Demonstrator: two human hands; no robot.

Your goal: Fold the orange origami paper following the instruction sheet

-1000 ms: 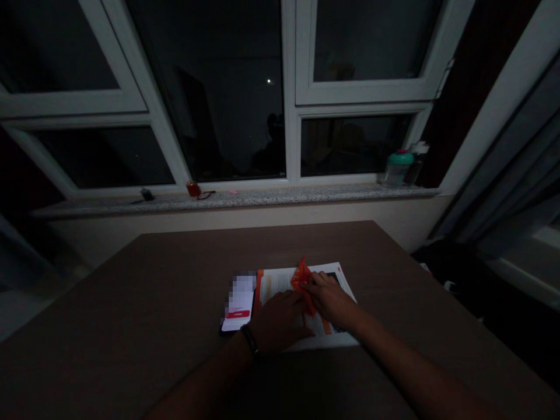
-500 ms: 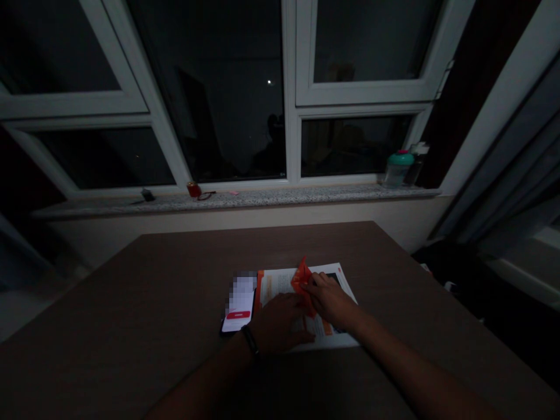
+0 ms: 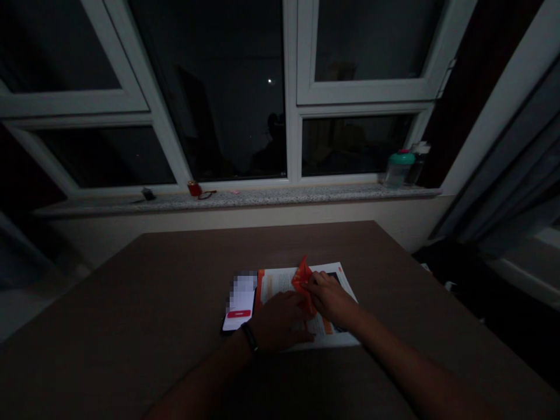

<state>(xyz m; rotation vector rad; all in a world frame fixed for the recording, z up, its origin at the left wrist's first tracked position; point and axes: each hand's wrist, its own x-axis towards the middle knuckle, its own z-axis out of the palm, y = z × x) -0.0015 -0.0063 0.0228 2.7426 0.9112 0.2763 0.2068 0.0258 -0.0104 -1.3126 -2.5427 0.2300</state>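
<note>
A piece of folded orange paper [image 3: 301,272] with a pointed upper corner sits on an open printed booklet [image 3: 280,274]. My right hand [image 3: 331,297] closes on the paper's right side, thumb and fingers pinched together. From the lower left, my left hand [image 3: 280,321] reaches over the booklet, its fingertips at the paper's left edge. Its thumb is spread away from the fingers and lies over the lower page. A black band [image 3: 250,337] circles the left wrist. Both hands cover part of the paper, so its full folded shape is hidden.
A lit phone [image 3: 238,303] lies against the booklet's left side on the brown table [image 3: 175,280]. Behind, the stone windowsill [image 3: 271,198] bears a small red jar [image 3: 194,188], a pair of glasses [image 3: 207,195] and a teal-lidded bottle [image 3: 400,169]. Dark windows rise above it.
</note>
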